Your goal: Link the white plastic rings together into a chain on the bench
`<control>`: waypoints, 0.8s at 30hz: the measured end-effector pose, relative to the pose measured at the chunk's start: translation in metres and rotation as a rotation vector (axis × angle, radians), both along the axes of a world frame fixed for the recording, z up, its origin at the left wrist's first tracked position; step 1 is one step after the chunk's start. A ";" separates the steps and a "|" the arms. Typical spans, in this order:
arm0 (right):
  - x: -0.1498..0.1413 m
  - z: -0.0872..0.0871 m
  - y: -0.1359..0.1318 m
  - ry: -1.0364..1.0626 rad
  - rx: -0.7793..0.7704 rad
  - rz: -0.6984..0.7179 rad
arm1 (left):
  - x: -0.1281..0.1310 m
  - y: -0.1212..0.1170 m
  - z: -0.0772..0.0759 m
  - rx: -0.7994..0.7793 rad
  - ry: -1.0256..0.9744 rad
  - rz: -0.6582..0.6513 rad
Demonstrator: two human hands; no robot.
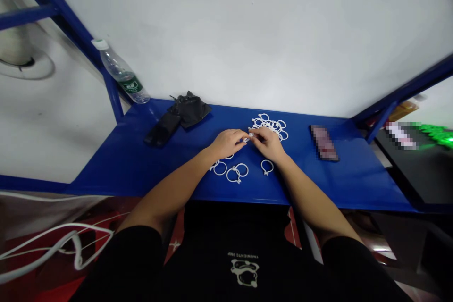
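While fingers (239, 135) pinch, slim rings (272, 125) cluster.

- The white wall (247, 33) looks bright and gray, with soft light spread over it.
- The blue table (283, 188) is darker, with a thin shine along its front edge.
- Below the table it gets dim, and the black shirt (212, 255) is almost all dark.
- A green glow (437, 134) shines at the right edge.
- The blue posts (67, 23) look stretched and slanted near the sides.
- Big blocky squares hide the phone (323, 143).
- The small white rings (267, 166) look a little fuzzy.
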State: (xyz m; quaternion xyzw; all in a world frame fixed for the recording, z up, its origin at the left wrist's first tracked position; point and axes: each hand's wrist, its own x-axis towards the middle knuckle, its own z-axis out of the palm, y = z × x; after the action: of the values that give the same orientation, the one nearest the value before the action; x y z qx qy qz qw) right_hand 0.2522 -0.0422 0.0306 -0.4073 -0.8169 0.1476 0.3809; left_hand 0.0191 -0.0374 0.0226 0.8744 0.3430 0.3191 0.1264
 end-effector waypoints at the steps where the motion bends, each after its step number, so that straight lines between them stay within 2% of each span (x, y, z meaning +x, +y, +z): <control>1: 0.000 0.000 -0.001 0.004 -0.015 0.012 | 0.000 0.000 0.000 0.002 0.005 0.003; 5: -0.002 0.000 -0.002 -0.001 -0.047 0.009 | 0.000 0.000 -0.001 0.005 0.009 0.018; 13: -0.002 0.004 -0.004 0.019 0.006 0.016 | 0.001 0.000 -0.003 0.022 -0.055 0.042; 18: -0.003 0.008 -0.007 0.042 0.063 0.038 | 0.001 0.000 -0.003 0.109 -0.062 0.004; 24: 0.000 0.011 -0.007 0.045 0.093 -0.031 | 0.000 -0.003 0.001 0.194 -0.199 0.002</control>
State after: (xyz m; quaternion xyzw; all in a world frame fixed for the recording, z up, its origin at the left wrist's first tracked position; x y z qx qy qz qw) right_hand 0.2521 -0.0487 0.0420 -0.3983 -0.8077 0.1128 0.4199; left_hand 0.0191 -0.0402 0.0240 0.8462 0.2972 0.4360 0.0743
